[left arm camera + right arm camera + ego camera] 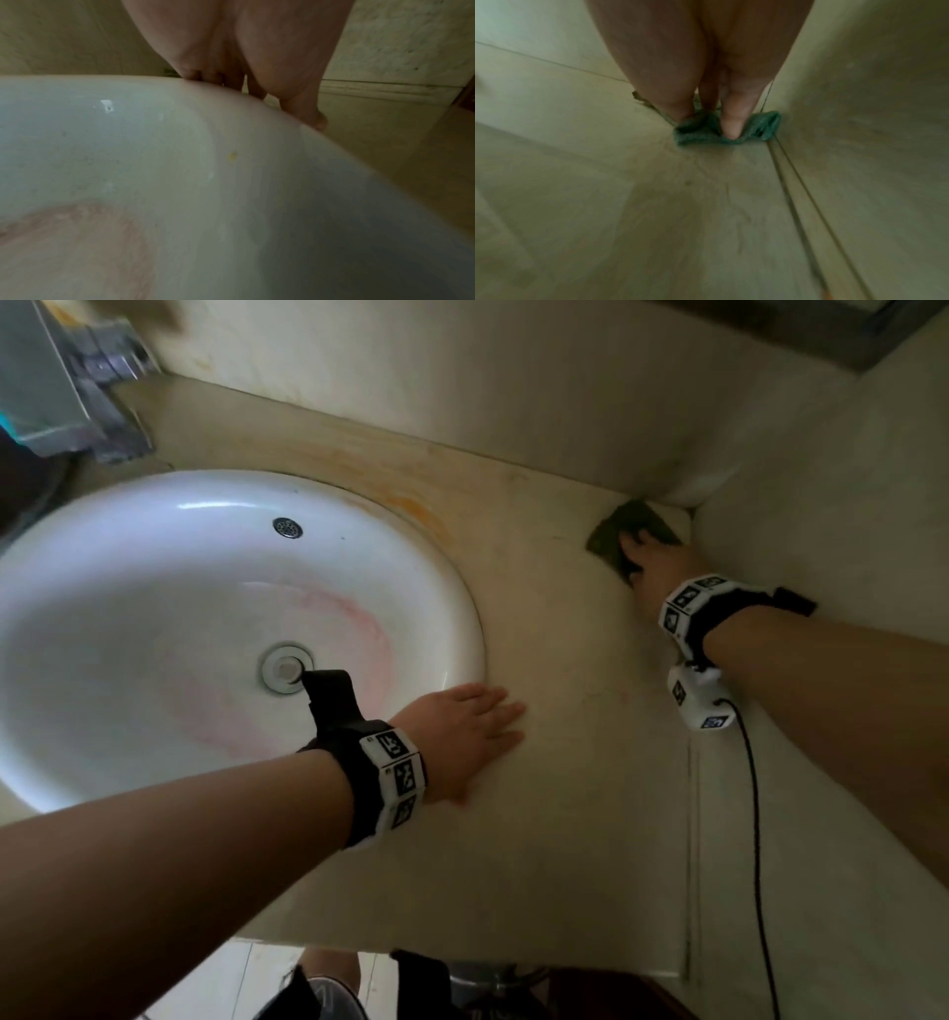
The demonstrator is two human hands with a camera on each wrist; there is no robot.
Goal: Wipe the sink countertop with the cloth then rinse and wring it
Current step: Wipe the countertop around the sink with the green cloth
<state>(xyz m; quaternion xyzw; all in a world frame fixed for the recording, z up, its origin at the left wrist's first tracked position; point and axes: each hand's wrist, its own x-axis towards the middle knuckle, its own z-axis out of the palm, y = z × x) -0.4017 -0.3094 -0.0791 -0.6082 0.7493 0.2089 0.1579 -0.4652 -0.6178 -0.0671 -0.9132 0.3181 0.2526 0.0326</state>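
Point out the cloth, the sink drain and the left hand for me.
cloth (606,531), head view, on its bare left part beside the fingers.
sink drain (285,668), head view, on the stopper's middle.
left hand (470,737), head view, on the back of the hand.

A pale stone bench (565,814) holds a round white sink (154,588) set into it. A green cloth (611,531) lies bunched in its far right corner, and the left hand (472,737) rests flat beside the sink rim.
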